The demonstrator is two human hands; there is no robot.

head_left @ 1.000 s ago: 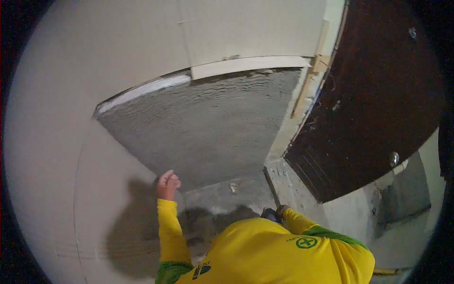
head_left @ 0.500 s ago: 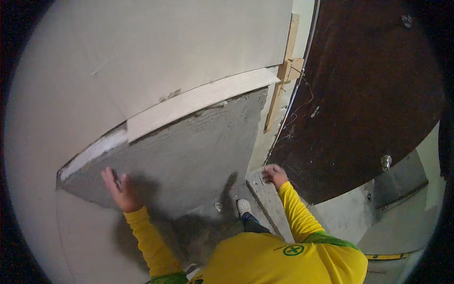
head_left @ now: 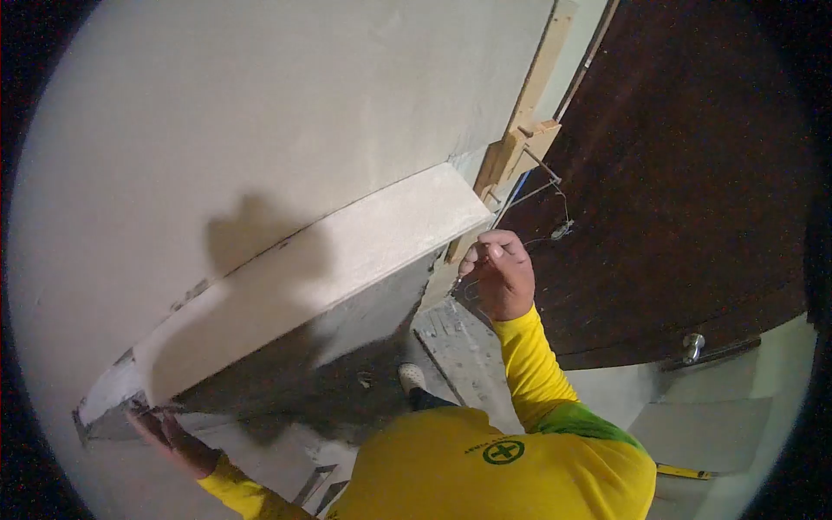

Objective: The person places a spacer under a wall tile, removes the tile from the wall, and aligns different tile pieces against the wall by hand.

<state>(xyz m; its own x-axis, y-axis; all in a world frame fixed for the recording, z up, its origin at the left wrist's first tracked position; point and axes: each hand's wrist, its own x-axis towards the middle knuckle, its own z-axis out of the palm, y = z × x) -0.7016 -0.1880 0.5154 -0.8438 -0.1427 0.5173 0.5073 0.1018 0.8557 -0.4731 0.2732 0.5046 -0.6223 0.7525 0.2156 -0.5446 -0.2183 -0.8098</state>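
My right hand [head_left: 503, 276] is raised near the right end of a pale board [head_left: 347, 260], its fingers curled together; whether anything small is between them is hidden. At the board's lower left end, my left hand [head_left: 172, 440] is in shadow, its fingers spread close to or against the edge. The long board runs along the wall above a grey cement surface [head_left: 373, 308]. Beside its right end stands a wooden strip [head_left: 539, 74] with a small wood block [head_left: 537, 139] and nails.
A dark brown door [head_left: 685, 191] with a round metal knob [head_left: 693, 345] is at the right. Thin wire hangs by the nails. A white shoe [head_left: 412, 378] rests on the floor. A yellow level [head_left: 683, 471] lies at the lower right.
The view has come closer to the board. My right hand has risen to its right end and its fingers have curled in. My left hand has moved down and left to the board's other end.
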